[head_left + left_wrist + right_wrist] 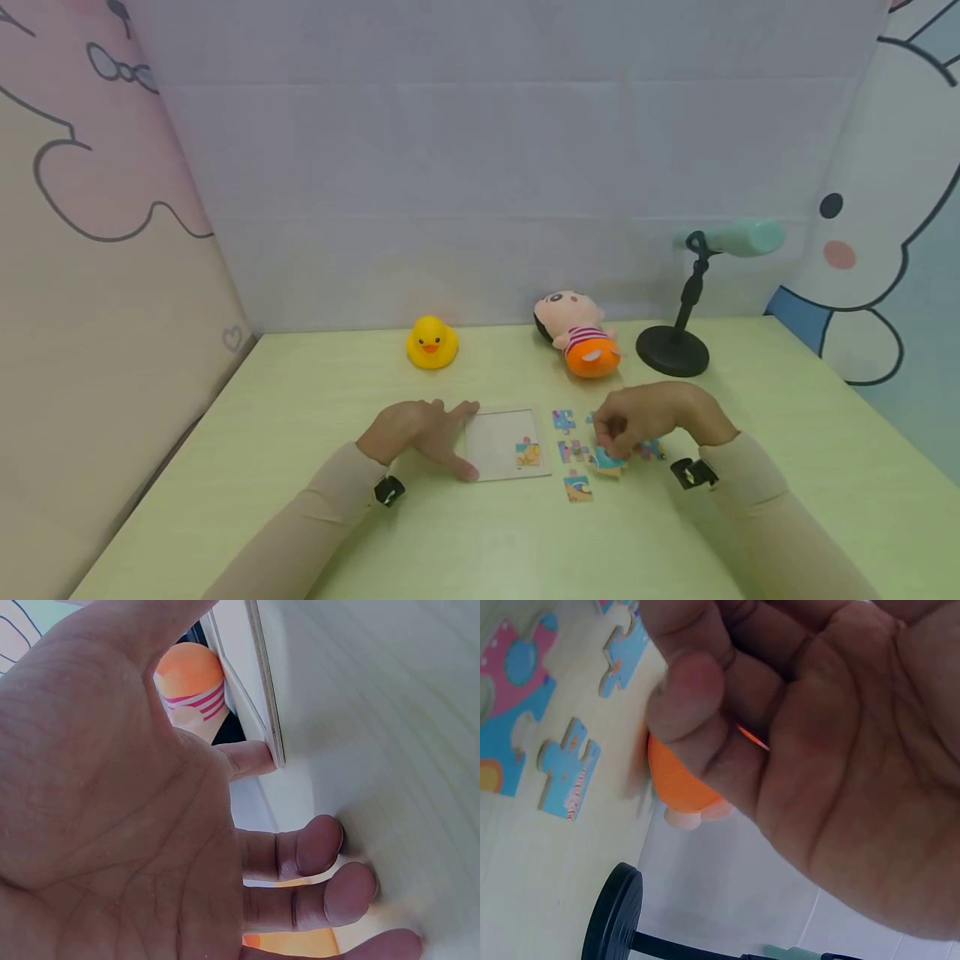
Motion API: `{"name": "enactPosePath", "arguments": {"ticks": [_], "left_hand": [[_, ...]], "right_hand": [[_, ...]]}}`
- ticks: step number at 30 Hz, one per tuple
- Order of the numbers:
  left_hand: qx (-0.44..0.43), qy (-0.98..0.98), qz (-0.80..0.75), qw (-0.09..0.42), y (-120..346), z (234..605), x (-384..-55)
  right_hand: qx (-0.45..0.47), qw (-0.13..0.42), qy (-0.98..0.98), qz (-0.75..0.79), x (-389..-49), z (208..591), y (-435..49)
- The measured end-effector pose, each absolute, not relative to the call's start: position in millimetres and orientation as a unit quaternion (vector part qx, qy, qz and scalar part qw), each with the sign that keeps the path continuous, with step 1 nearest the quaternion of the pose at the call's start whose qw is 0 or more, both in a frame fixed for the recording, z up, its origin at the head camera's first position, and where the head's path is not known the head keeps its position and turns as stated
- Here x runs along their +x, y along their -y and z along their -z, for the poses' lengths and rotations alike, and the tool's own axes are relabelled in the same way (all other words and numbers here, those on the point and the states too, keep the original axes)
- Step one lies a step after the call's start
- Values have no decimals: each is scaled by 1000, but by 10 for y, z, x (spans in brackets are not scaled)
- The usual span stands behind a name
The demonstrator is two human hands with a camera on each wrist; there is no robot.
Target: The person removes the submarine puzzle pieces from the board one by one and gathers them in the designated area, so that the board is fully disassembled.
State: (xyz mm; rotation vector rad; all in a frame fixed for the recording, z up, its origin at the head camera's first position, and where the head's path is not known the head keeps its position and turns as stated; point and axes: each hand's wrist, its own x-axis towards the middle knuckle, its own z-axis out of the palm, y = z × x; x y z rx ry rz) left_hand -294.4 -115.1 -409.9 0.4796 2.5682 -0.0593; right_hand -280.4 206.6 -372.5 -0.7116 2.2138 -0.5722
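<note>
My left hand (420, 429) has its thumb and index finger spread along the left side of a shallow white puzzle tray (491, 442). In the left wrist view, one fingertip (259, 757) rests against the tray's edge (266, 697), and the other fingers reach down to the table. One puzzle piece (527, 454) lies in the tray's lower right corner. To the right of the tray, my right hand (645, 415) pinches a tilted blue and yellow puzzle piece (609, 463). The right wrist view shows curled fingers but not the pinched piece.
Loose puzzle pieces lie around the right hand, among them a blue one (563, 421) and a sandy one (578, 487). Farther back stand a yellow rubber duck (432, 343), a plush doll (585, 337) and a black stand (672, 350) holding a mint-green bottle-like thing (750, 238).
</note>
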Motion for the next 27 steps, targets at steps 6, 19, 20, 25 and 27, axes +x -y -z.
{"name": "enactPosePath", "arguments": {"ticks": [6, 19, 20, 25, 27], "left_hand": [[179, -948, 22, 262, 1143, 4097, -2942], [175, -947, 19, 269, 1147, 4114, -2958], [175, -947, 19, 269, 1146, 4112, -2956], [172, -948, 21, 267, 1146, 4102, -2947], [173, -948, 22, 267, 1147, 4098, -2946]], "right_hand": [[-274, 397, -845, 233, -2810, 3759, -2094], [-268, 425, -840, 204, -2843, 3817, -2071], [-267, 427, -840, 203, -2846, 3822, -2071], [-263, 435, -838, 199, -2850, 3836, -2067], [-261, 436, -839, 197, -2847, 3834, -2064]]}}
